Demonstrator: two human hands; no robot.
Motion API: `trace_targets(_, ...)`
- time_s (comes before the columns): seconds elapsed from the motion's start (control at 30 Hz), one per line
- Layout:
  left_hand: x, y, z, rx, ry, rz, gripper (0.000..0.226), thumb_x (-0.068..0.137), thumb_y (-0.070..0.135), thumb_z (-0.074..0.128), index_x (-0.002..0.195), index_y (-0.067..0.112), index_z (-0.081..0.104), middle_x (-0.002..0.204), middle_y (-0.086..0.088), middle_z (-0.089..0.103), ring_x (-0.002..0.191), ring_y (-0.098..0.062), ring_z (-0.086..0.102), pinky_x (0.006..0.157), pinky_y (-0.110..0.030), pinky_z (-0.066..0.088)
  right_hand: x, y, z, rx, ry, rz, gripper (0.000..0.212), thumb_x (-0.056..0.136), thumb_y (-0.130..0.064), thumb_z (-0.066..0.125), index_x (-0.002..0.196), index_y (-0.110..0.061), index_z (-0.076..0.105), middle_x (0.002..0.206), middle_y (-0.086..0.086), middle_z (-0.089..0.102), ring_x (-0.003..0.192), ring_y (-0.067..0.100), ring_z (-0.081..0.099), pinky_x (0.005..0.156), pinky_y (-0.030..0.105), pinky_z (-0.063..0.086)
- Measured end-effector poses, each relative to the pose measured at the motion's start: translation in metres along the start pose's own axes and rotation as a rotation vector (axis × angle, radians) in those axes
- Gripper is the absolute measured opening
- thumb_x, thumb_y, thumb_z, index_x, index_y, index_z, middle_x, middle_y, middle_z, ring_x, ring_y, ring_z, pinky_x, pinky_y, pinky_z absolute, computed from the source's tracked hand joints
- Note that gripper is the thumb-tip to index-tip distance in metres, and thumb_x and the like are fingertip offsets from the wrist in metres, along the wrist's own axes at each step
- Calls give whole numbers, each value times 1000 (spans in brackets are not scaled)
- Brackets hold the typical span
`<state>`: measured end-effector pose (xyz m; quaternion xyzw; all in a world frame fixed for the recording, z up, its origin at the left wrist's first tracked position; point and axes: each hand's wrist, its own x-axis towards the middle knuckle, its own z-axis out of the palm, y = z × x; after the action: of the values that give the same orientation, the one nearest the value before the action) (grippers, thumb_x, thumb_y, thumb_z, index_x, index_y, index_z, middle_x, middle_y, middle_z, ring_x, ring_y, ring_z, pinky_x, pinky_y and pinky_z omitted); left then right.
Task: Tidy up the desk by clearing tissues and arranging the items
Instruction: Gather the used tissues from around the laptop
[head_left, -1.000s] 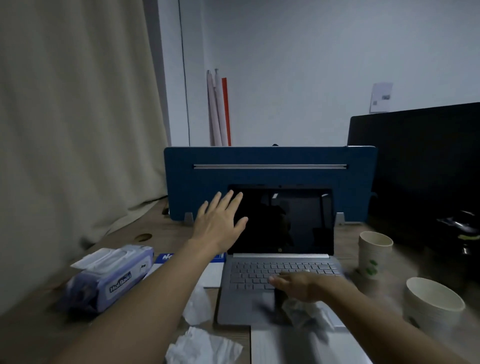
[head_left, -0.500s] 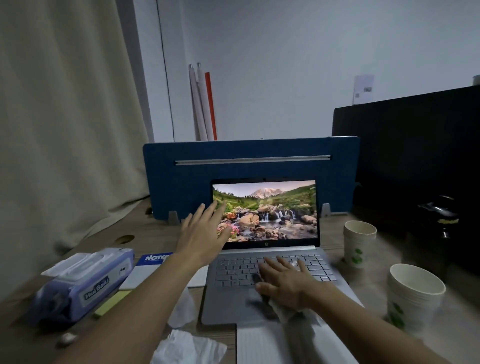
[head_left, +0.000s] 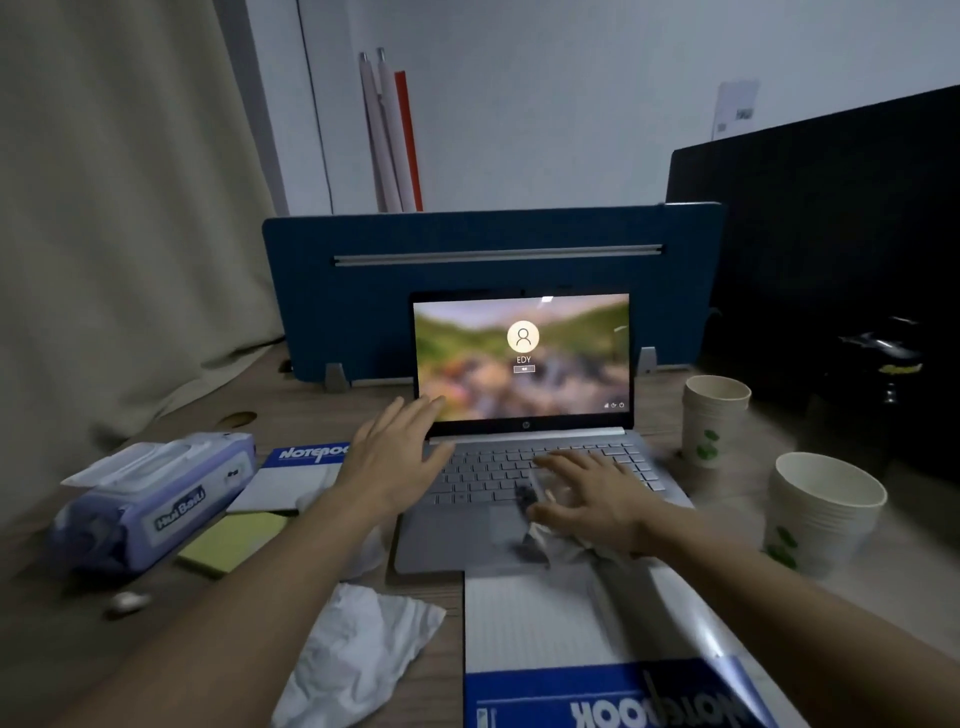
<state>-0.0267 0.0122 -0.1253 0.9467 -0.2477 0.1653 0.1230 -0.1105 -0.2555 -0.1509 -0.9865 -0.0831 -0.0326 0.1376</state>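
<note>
Your right hand (head_left: 597, 501) is pressing a crumpled tissue (head_left: 561, 545) loosely on the laptop (head_left: 519, 467); your left hand (head_left: 389, 462) is hovering spread, empty. Paper cups (head_left: 826, 514) are standing at three o'clock, contents unseen.

Wooden worktop (head_left: 291, 405): laptop (head_left: 524, 467) centre, wipes pack (head_left: 156, 499), sticky notes (head_left: 234, 540), crumpled tissue (head_left: 358, 654), two notebooks (head_left: 597, 649), paper cups (head_left: 821, 514) right, blue divider (head_left: 493, 280) rear.

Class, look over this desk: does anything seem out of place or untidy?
Yes. A crumpled tissue lies loose on the desk's near edge, and another tissue sits under the right hand on the laptop. A notebook overlaps the laptop's front edge.
</note>
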Motion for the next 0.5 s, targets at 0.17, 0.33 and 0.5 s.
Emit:
trace_targets(0.17, -12, -11, -1, -12, -19, -5, 61, 96, 58, 33, 151, 37, 19, 160, 11, 21, 148, -16, 12, 113, -45, 19, -13, 6, 0, -71, -13, -67, 91, 69, -86, 45, 147, -44, 24, 155, -7, 30, 138, 24, 30, 112, 50, 23)
trace_targets(0.33, -23, -14, 0, -23, -10, -6, 60, 95, 59, 33, 151, 39, 22, 159, 10, 24, 147, -17, 15, 113, -46, 21, -16, 4, 4, -61, 112, -105, 60, 83, -64, 56, 135, -35, 48, 133, 0, 51, 118, 28, 47, 99, 38, 38)
trace_targets(0.5, -31, -17, -2, -33, 4, 1, 59, 95, 57, 35, 149, 35, 26, 158, 9, 27, 147, -17, 17, 115, -46, 23, -18, 3, 7, -11, 175, -132, 33, 91, -38, 62, 121, -24, 59, 110, 0, 55, 103, 25, 50, 86, 34, 40)
